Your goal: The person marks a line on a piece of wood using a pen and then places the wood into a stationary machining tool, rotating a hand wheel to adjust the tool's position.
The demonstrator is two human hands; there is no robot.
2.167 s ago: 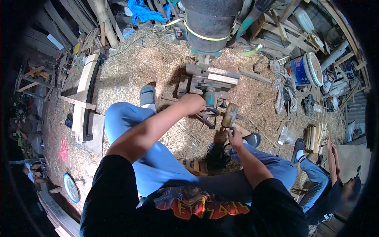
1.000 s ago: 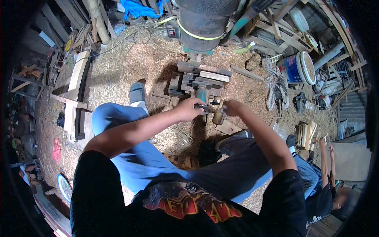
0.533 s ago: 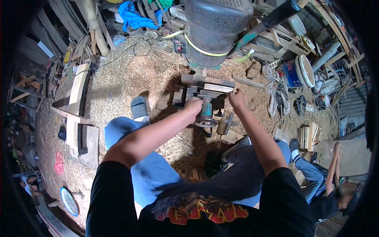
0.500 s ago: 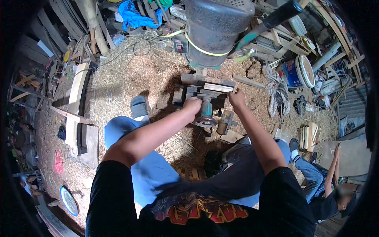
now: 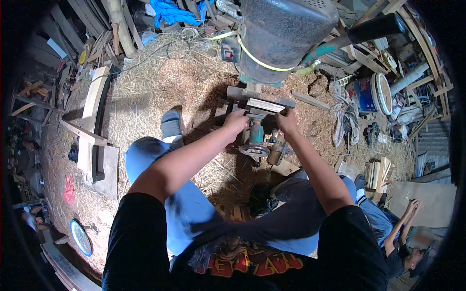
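A pale wood piece (image 5: 266, 105) lies in the metal vise (image 5: 286, 103) beneath a big dark drilling or mortising machine (image 5: 286, 36). My left hand (image 5: 235, 121) is closed at the vise's near left side, its fingertips partly hidden, so what they grip cannot be told. My right hand (image 5: 287, 121) is curled, with thumb and fingers at the right end of the wood piece. Between my hands a green screw housing (image 5: 256, 132) leads to a round handwheel (image 5: 254, 150) nearest me. A lever with a black grip (image 5: 376, 28) slants up to the right of the machine.
Wood shavings and straw (image 5: 179, 80) cover the floor. A long timber beam (image 5: 94, 102) lies at left. A blue bucket (image 5: 364, 94) and stacked wood blocks (image 5: 376, 173) are at right. Another person (image 5: 405, 247) sits at lower right beside a board (image 5: 427, 203).
The machine and vise now appear slightly farther right in view. My right hand has come slightly inward and lower at the wood piece's right end. The other person's hands have lowered.
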